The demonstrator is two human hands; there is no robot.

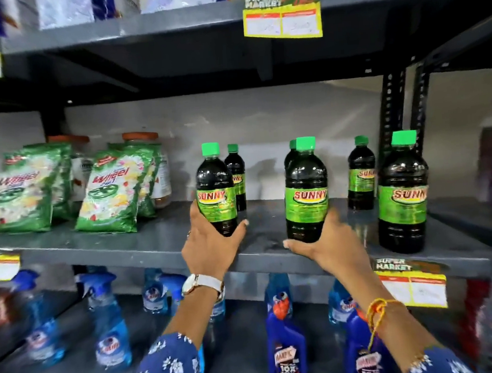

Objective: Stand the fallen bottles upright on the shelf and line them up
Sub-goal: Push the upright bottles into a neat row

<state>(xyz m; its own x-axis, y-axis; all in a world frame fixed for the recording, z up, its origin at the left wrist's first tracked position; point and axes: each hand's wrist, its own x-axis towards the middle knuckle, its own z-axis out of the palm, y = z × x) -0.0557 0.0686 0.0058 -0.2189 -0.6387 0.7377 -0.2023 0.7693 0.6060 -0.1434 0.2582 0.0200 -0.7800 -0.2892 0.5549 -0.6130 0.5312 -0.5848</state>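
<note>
Head view: the left hand (211, 248) wraps its fingers (240, 226) around the base of a dark bottle (215, 188), upright, green cap up, its bottom raised just off the grey shelf (125, 243). The right hand (331, 244) cups the foot of a second bottle (305, 193), long axis vertical, standing near the shelf's front edge. Between the two sets of fingers lies bare shelf. Right of the right fingers a third bottle (401, 194) stands upright; three more stand behind. Left of the left fingers lean green detergent packets (112, 191).
</note>
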